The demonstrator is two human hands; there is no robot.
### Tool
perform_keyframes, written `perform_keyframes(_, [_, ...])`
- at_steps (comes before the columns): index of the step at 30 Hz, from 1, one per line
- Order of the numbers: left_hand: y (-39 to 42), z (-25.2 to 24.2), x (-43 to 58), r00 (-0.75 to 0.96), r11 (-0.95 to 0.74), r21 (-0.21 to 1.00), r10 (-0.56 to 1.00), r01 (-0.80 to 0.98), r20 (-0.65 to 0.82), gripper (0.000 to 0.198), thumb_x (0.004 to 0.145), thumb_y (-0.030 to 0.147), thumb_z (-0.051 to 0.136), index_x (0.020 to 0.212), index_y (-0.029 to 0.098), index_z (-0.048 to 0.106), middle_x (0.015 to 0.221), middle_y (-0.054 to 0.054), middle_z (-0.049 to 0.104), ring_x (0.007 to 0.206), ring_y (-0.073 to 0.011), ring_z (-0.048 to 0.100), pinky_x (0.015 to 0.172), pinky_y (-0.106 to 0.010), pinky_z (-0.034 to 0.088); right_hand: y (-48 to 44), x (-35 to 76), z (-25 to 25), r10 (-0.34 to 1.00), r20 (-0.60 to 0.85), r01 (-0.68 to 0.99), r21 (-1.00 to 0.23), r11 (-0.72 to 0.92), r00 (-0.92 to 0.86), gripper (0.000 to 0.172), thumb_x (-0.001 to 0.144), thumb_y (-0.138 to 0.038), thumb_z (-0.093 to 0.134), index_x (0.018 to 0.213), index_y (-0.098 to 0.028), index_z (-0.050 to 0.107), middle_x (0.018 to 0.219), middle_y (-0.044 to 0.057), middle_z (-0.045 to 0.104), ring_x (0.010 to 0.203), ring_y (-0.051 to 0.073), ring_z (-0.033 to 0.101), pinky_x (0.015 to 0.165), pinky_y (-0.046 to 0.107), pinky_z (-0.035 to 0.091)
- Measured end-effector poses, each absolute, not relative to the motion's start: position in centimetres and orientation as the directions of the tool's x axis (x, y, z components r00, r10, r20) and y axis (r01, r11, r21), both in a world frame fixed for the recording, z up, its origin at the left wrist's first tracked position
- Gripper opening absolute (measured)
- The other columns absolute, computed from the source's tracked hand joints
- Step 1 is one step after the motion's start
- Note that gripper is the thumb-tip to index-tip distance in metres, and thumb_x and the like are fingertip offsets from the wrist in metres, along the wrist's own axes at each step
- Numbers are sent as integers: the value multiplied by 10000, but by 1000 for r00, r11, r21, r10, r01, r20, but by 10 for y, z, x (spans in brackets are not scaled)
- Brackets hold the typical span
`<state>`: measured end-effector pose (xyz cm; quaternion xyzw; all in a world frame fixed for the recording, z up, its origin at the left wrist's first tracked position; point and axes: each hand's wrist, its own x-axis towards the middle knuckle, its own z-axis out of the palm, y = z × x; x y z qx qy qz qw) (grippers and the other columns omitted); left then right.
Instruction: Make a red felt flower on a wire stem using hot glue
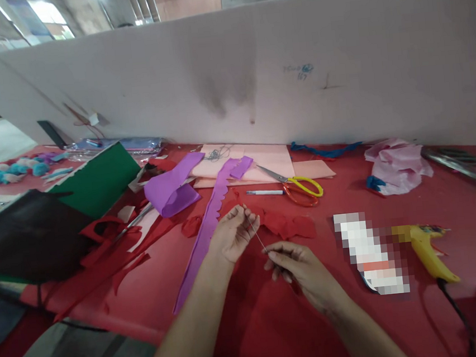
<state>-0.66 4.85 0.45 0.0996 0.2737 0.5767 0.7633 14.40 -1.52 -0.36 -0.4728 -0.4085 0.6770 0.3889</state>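
A thin, straight strand (259, 237), perhaps wire, runs between my two hands over the red tabletop. My left hand (235, 234) pinches its upper end with the fingertips. Its lower end is between the thumb and fingers of my right hand (294, 264). Under and beyond the hands lies a crumpled red strip (287, 224). A long purple strip (203, 227) with a scalloped edge passes just left of my left hand. Behind them are scissors (306, 186) with yellow and orange handles, and a white pen (264, 193).
On the right lie a pixelated phone-like object (369, 255) and a yellow glue gun (428, 250) with its cord. Pink sheets (257, 157) lie near the white partition (149, 86). Leftward are a purple roll (171, 187), a green board (99, 178) and a dark bag (33, 237).
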Motion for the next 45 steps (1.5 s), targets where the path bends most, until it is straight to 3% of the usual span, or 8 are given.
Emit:
perform_keyframes(14, [53, 0, -9, 225, 387, 435, 898, -813, -378, 142, 827, 63, 531, 710, 98, 604, 603, -16, 623, 529, -73, 598, 605, -216, 542, -17, 141, -8, 871, -364, 1, -923, -385, -331, 233, 752, -364, 619, 840, -148, 633, 636, 16, 666, 480, 92, 577, 416, 185, 287])
perform_keyframes(25, [46, 12, -7, 205, 393, 491, 896, -777, -394, 80, 810, 112, 586, 766, 75, 641, 727, -81, 692, 616, -110, 655, 663, -241, 553, -15, 140, -17, 894, -334, 13, -938, -347, -300, 332, 713, -446, 637, 862, -149, 638, 625, 23, 652, 468, 98, 553, 407, 188, 300])
perform_keyframes(32, [41, 11, -4, 184, 289, 549, 953, -784, -239, 129, 669, 146, 742, 716, 123, 624, 673, -32, 670, 596, -99, 623, 697, -260, 538, -17, 138, -16, 887, -335, -19, -933, -359, -318, 327, 717, -463, 643, 849, -164, 618, 624, 22, 659, 472, 110, 574, 388, 178, 283])
perform_keyframes(37, [37, 13, -1, 119, 145, 626, 989, -766, -84, 152, 650, 152, 753, 704, 151, 610, 634, 15, 624, 550, -75, 568, 650, -232, 510, -15, 137, -17, 889, -351, 5, -930, -366, -295, 383, 680, -515, 662, 847, -174, 605, 596, 11, 638, 443, 109, 551, 376, 181, 265])
perform_keyframes(42, [33, 19, -3, 78, 110, 631, 994, -768, -78, 160, 655, 195, 754, 705, 149, 609, 638, 20, 608, 561, -73, 555, 712, -270, 509, -17, 144, -16, 905, -274, 97, -962, -257, -326, 324, 736, -495, 614, 804, -178, 625, 582, 3, 608, 470, 120, 540, 423, 210, 318])
perform_keyframes(45, [29, 22, -12, -43, 50, 633, 990, -772, -131, 181, 623, 187, 774, 698, 148, 614, 667, 10, 627, 626, -93, 590, 748, -273, 503, -19, 155, 0, 940, -165, 292, -954, -74, -300, 212, 791, -400, 576, 776, -204, 656, 613, 8, 625, 527, 147, 559, 498, 248, 367])
